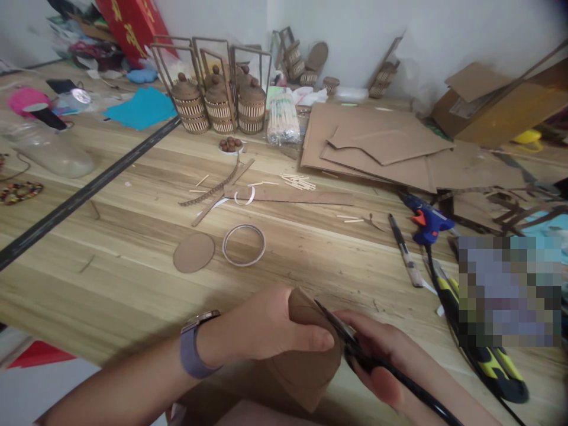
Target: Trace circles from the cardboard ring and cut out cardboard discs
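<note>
My left hand (284,331) grips a piece of brown cardboard (306,373) near the table's front edge, thumb lying across its top face. A curved line is drawn on that cardboard. In my right hand (381,349) is a pair of black-handled scissors (350,343), the blades at the cardboard's right edge. How far the blades are parted I cannot make out. Beyond my left hand lie a round cardboard disc (194,252) and a tape ring (244,244), side by side on the wooden table (133,284).
A blue glue gun (426,219), a marker pen (404,251) and yellow-black cutters (492,361) lie to the right. Cardboard sheets (377,136) are stacked behind. Lidded stick baskets (217,106) stand at the back. Small sticks (298,180) and a cardboard strip (302,195) lie mid-table.
</note>
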### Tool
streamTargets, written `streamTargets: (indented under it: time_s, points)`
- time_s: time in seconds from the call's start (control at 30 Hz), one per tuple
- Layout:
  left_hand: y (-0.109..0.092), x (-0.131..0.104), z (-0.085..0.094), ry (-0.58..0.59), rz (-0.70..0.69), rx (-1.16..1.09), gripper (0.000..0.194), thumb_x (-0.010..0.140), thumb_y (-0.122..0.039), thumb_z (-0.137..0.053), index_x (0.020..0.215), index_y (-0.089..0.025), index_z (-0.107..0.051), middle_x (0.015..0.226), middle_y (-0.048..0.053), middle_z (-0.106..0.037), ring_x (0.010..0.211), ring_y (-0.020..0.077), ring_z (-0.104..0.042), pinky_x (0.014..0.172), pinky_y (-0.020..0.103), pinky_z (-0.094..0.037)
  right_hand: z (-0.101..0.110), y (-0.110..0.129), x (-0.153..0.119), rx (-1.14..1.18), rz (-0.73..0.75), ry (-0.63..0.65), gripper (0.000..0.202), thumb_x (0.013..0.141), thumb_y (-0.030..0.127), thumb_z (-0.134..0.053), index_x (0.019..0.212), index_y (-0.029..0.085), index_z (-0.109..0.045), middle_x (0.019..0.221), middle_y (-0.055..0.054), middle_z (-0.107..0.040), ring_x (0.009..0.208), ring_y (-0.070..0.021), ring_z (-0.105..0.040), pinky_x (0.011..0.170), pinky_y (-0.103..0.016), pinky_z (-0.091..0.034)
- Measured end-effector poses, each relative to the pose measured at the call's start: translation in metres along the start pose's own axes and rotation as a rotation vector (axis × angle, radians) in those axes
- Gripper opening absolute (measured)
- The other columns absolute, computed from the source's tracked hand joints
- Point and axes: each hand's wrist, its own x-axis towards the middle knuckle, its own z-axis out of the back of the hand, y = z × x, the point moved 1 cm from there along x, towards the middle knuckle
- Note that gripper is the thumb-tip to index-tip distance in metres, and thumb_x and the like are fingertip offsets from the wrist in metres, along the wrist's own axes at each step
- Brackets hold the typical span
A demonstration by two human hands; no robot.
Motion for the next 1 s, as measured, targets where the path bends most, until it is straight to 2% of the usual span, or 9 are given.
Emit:
streamTargets:
  time_s: [0.13,0.23,0.33,0.43,0.53,0.67,0.77,0.87,1.0]
  points:
    - [-0.004,0.000,-0.001,0.010,-0.050,-0.021,0.029,0.086,-0.034,-0.075,0.113,-0.026,-0.077,0.111,0.000,-0.079,0.112,0.0265,-0.068,0.094,0.034,-0.052,0.002,-0.001,-0.001,0.060,-0.023,0.043,0.099,0.069,0.099,-0.034,0.128,0.026,-0.065,0.063,0.003,-0.044,0.057,-0.0162,-0.038,0.050,-0.027,-0.030]
    - [-0.007,0.002,-0.002,0.050,-0.110,-0.082,0.026,0.087,-0.031,-0.074,0.112,-0.025,-0.077,0.110,-0.001,-0.079,0.114,0.0256,-0.068,0.099,0.035,-0.050,0.001,0.007,0.001,0.062,-0.024,-0.001,0.088,0.070,0.096,-0.043,0.119,0.029,-0.072,0.072,0.000,-0.058,0.062,-0.0185,-0.050,0.056,-0.027,-0.041]
    - [-0.008,0.002,-0.002,0.096,-0.135,-0.155,0.025,0.087,-0.032,-0.073,0.111,-0.023,-0.077,0.111,0.001,-0.079,0.113,0.0251,-0.068,0.101,0.035,-0.048,0.000,0.015,0.003,0.113,-0.009,-0.017,0.091,0.066,0.098,-0.040,0.110,0.026,-0.075,0.067,0.001,-0.057,0.062,-0.0190,-0.053,0.061,-0.027,-0.047]
    - [-0.007,0.002,0.000,-0.014,-0.035,-0.244,0.033,0.081,-0.039,-0.079,0.107,-0.019,-0.076,0.104,0.004,-0.079,0.100,0.0246,-0.071,0.087,0.033,-0.051,0.002,0.013,0.000,0.104,0.006,-0.083,0.086,0.068,0.096,-0.042,0.100,0.023,-0.074,0.063,0.002,-0.050,0.060,-0.0178,-0.048,0.057,-0.027,-0.042]
    - [-0.005,0.001,-0.001,-0.138,0.009,-0.371,0.048,0.072,-0.049,-0.086,0.105,-0.016,-0.075,0.100,0.007,-0.078,0.090,0.0234,-0.071,0.077,0.030,-0.050,0.003,0.004,-0.006,0.117,0.017,-0.192,0.079,0.073,0.093,-0.042,0.090,0.021,-0.068,0.060,0.003,-0.047,0.052,-0.0141,-0.038,0.047,-0.026,-0.030]
    - [-0.003,0.000,-0.007,-0.141,-0.009,-0.499,0.062,0.067,-0.053,-0.088,0.115,-0.016,-0.072,0.106,0.009,-0.077,0.098,0.0267,-0.070,0.084,0.033,-0.051,0.000,-0.003,-0.011,0.149,0.047,-0.241,0.071,0.079,0.090,-0.042,0.081,0.021,-0.060,0.053,0.004,-0.043,0.045,-0.0124,-0.033,0.042,-0.026,-0.025]
    - [-0.003,-0.001,-0.012,-0.115,-0.012,-0.474,0.053,0.075,-0.054,-0.082,0.111,-0.016,-0.075,0.098,0.008,-0.078,0.096,0.0259,-0.071,0.084,0.032,-0.052,-0.004,0.002,-0.009,0.207,0.047,-0.246,0.069,0.080,0.089,-0.043,0.079,0.022,-0.062,0.051,0.005,-0.042,0.043,-0.0120,-0.032,0.043,-0.027,-0.025]
    - [-0.004,-0.002,-0.012,-0.172,-0.022,-0.401,0.038,0.082,-0.051,-0.077,0.101,-0.018,-0.079,0.091,0.005,-0.079,0.092,0.0230,-0.071,0.081,0.029,-0.052,-0.007,0.006,-0.004,0.296,0.032,-0.245,0.071,0.077,0.090,-0.048,0.089,0.022,-0.065,0.050,0.007,-0.041,0.042,-0.0108,-0.028,0.045,-0.027,-0.025]
    - [-0.006,-0.005,-0.011,-0.224,-0.019,-0.263,0.035,0.085,-0.053,-0.072,0.100,-0.021,-0.080,0.095,0.004,-0.079,0.094,0.0233,-0.069,0.078,0.028,-0.053,-0.013,0.003,0.003,0.461,-0.012,-0.239,0.100,0.060,0.098,-0.047,0.119,0.019,-0.064,0.048,0.008,-0.043,0.040,-0.0103,-0.030,0.044,-0.026,-0.023]
